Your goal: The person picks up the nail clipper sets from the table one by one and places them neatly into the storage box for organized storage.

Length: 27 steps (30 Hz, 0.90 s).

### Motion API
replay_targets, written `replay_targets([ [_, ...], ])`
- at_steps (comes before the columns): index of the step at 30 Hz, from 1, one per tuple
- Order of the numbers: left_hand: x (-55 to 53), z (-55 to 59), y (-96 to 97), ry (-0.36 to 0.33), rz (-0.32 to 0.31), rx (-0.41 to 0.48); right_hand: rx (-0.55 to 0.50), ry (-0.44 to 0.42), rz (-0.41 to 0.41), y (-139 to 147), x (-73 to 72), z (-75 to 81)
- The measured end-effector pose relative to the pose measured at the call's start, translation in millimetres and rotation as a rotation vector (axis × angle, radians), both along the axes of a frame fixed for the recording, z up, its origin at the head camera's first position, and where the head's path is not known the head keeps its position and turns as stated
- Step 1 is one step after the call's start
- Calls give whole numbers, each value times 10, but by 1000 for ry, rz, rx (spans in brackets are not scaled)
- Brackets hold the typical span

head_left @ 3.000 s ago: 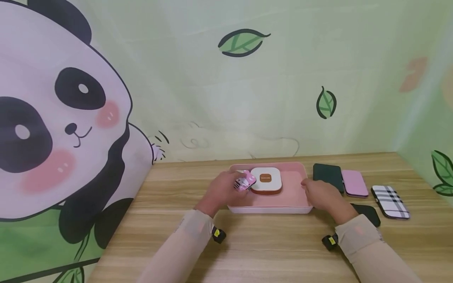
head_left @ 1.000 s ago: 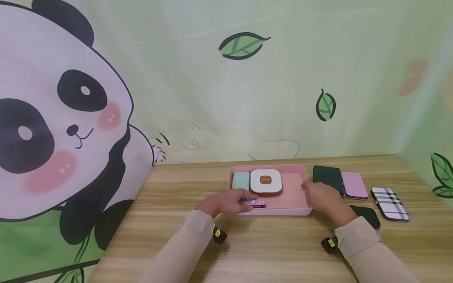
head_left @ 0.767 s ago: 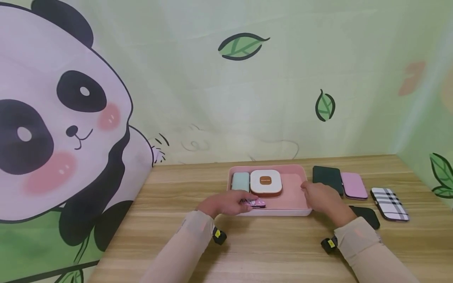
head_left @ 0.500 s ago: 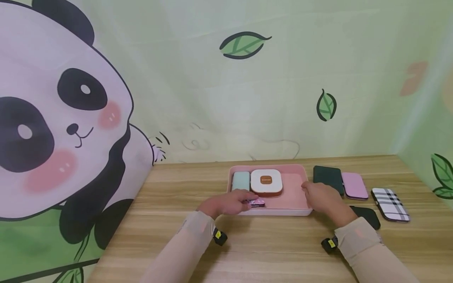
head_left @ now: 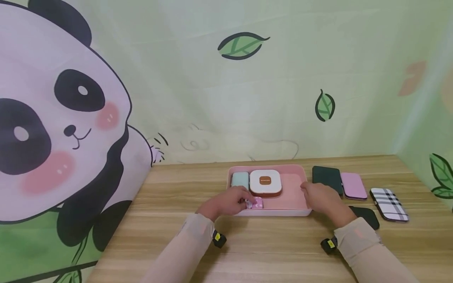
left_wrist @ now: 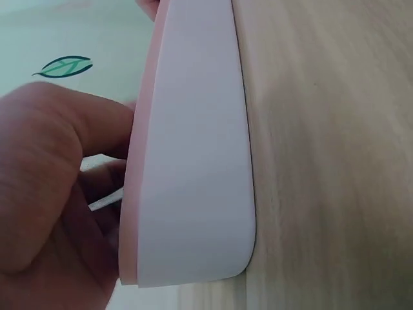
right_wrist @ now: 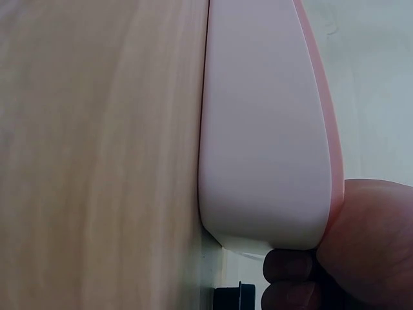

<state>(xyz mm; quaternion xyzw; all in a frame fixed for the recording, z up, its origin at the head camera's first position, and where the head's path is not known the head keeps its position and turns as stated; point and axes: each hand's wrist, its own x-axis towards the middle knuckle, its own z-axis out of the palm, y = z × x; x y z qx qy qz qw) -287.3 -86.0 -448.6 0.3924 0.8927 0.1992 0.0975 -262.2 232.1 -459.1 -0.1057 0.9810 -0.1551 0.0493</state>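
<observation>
My left hand (head_left: 231,202) reaches over the front left of a pink tray (head_left: 295,200) and holds a small flat pink patterned case (head_left: 257,203) by its left part. The case is low inside the tray near the front wall; fingers hide its left end. In the left wrist view the tray's wall (left_wrist: 193,155) hides the case and fingertips. My right hand (head_left: 323,198) pinches the tray's right rim, thumb at the rim and fingers curled below it outside, as the right wrist view shows. Behind the pink case are a pale teal case (head_left: 240,179) and a white-lidded square box (head_left: 265,182).
Right of the tray lie a dark green flat case (head_left: 326,179), a plain pink case (head_left: 354,185) and a plaid case (head_left: 389,204). A black case (head_left: 368,217) is partly hidden by my right wrist. A printed panda backdrop (head_left: 198,98) stands behind the wooden table (head_left: 269,247).
My left hand has brought the pink patterned case from the tray's back left to its front left, uncovering the teal case. The patterned face now tips up more. My right hand stays on the rim.
</observation>
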Motion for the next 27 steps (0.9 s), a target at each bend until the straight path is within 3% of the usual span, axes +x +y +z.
replay_targets([
  [5,2,39,1,1,-10,22,9,9,-1,6,4,-11],
  [17,-10,38,11,-58,136,-34,17,15,18,-8,8,-12],
  [27,-36,-34,38,45,152,-97,12,17,19,-11,-18,-15],
])
